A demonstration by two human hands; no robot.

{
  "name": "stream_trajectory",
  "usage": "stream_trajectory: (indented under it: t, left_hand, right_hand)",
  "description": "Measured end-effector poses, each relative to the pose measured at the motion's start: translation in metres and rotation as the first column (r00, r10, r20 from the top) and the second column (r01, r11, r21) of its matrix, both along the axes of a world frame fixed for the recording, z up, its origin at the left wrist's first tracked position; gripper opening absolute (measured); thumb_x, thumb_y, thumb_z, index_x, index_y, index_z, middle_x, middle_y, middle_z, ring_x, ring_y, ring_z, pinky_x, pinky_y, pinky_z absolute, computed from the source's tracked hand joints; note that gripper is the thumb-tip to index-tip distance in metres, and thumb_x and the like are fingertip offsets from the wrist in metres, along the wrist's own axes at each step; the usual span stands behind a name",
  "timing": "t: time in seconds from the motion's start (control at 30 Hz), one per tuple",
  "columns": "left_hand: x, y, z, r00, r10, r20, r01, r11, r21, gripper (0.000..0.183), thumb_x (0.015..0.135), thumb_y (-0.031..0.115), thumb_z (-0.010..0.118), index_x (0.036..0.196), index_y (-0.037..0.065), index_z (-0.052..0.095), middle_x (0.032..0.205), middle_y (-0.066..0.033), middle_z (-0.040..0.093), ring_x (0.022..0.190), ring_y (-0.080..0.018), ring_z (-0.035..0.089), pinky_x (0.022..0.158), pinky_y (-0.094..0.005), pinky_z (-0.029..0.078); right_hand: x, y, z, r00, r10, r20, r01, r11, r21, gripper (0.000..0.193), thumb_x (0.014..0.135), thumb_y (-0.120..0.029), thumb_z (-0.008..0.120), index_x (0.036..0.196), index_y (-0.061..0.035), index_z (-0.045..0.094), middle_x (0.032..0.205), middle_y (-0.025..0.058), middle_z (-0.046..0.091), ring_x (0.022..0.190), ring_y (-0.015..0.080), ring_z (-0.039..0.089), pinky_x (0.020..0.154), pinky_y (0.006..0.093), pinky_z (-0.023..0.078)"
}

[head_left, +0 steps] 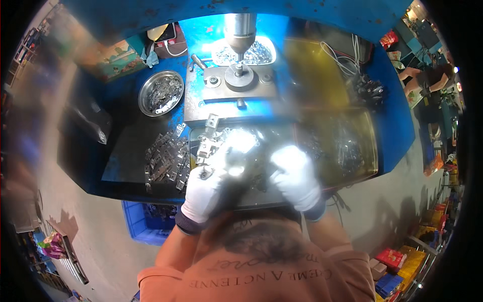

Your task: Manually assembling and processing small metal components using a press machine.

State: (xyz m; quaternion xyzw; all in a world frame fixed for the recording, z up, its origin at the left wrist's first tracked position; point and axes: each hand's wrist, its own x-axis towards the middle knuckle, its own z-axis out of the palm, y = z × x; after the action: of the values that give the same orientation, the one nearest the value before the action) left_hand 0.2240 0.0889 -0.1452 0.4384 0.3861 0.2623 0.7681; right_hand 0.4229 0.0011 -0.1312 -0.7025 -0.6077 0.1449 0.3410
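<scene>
Metal brackets (206,147): twelve o'clock from left hand (202,189), long axis toward one; right hand (297,177) farther; either's finger closure indeterminable.

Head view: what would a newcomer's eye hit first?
Probably the two white-gloved hands in hard glare at the near edge of the bench: the left hand next to shiny metal pieces, the right hand apart from it. Then the thick metal spindle at top centre, above a round disc. Left of the spindle, a round metal bowl of small parts stands out.
</scene>
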Motion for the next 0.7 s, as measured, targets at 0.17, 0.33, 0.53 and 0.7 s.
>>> stream_trajectory:
  t: [0.17,0.33,0.53,0.7]
  left_hand:
    - [0.005,0.000,0.007,0.998,0.066,-0.012,-0.065,0.995,0.074,0.024,0.090,0.009,0.052,0.109,-0.002,0.060,0.088,-0.0091,0.067,0.068,-0.0108,0.062,0.058,-0.0209,0.046]
    - [0.003,0.000,-0.010,0.993,0.094,0.072,-0.093,0.995,-0.017,0.024,0.091,0.012,0.053,0.109,-0.002,0.059,0.090,-0.0103,0.067,0.073,-0.0133,0.064,0.061,-0.0229,0.049]
    - [0.019,-0.006,0.008,0.994,0.077,0.082,-0.074,0.997,-0.038,0.025,0.092,0.014,0.055,0.109,-0.002,0.060,0.096,-0.0102,0.065,0.079,-0.0160,0.063,0.072,-0.0263,0.051]
    - [0.013,-0.011,-0.002,0.997,0.036,0.073,-0.033,0.999,-0.037,0.005,0.090,0.003,0.051,0.089,0.003,0.056,0.076,0.0014,0.053,0.067,-0.0063,0.050,0.059,-0.0220,0.043]
  right_hand:
    - [-0.025,0.006,-0.015,0.894,0.104,0.437,-0.120,0.993,0.009,0.011,0.064,-0.018,0.063,0.072,-0.0113,0.058,0.081,0.0066,0.056,0.079,0.0260,0.053,0.063,0.0398,0.042]
    - [-0.024,0.010,-0.017,0.982,0.049,0.180,-0.064,0.995,0.081,0.017,0.065,-0.013,0.070,0.078,-0.0075,0.061,0.086,0.0099,0.057,0.083,0.0283,0.055,0.068,0.0396,0.045]
    - [-0.021,0.015,-0.016,0.992,0.019,-0.128,0.007,0.980,0.200,0.023,0.063,-0.006,0.070,0.085,-0.0042,0.062,0.091,0.0118,0.057,0.085,0.0292,0.055,0.072,0.0387,0.046]
    - [-0.022,0.016,-0.003,0.999,-0.029,-0.016,0.033,0.950,0.310,0.020,0.063,-0.008,0.069,0.081,-0.0088,0.062,0.089,0.0050,0.061,0.086,0.0270,0.056,0.074,0.0393,0.044]
